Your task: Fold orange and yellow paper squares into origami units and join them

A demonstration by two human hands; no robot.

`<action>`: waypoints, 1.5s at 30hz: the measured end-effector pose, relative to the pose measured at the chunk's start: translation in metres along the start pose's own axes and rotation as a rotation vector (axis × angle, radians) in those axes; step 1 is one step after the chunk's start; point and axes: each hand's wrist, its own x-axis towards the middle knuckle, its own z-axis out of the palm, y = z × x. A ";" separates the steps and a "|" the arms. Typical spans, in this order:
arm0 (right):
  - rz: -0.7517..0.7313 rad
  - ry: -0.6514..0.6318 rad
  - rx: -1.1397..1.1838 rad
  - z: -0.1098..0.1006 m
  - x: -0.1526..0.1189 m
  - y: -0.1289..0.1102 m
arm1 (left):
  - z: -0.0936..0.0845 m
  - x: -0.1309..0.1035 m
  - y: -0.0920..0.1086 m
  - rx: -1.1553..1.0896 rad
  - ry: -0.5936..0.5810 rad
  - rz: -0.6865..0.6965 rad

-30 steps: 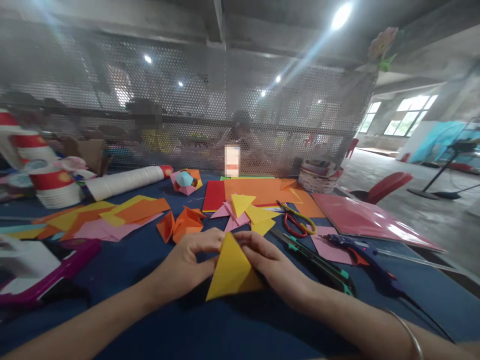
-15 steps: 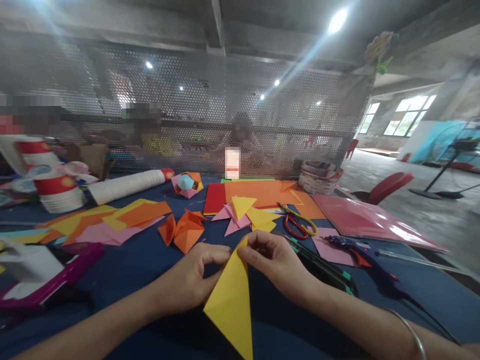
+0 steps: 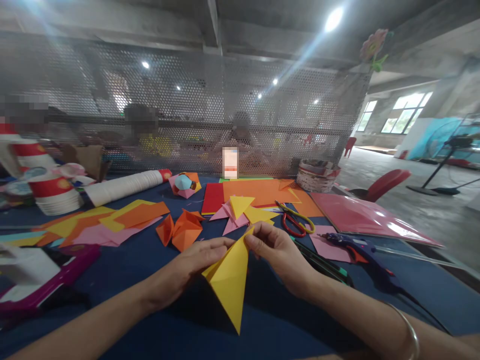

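Note:
A folded sheet of yellow paper hangs between my hands above the dark blue tabletop, its lower point toward me. My right hand pinches its upper tip between thumb and fingers. Along the left edge, my left hand is closed against the paper, with part of its fingers hidden behind it. Just beyond lie yellow paper triangles and pink folded pieces. Folded orange paper shapes rest farther left, in front of a multicoloured paper ball.
Scissors, a dark cutter with green ends and a blue glue gun lie right. Left are paper cups, coloured sheets and a purple-and-white device. A woven basket stands before the mesh screen.
The yellow paper has been lifted and turned slightly, and a fold at its left side now stands apart. My left fingers have straightened along its edge. The view has shifted slightly.

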 end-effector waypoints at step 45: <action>0.043 -0.048 0.029 0.007 -0.006 -0.003 | -0.002 0.003 -0.010 -0.082 -0.212 0.016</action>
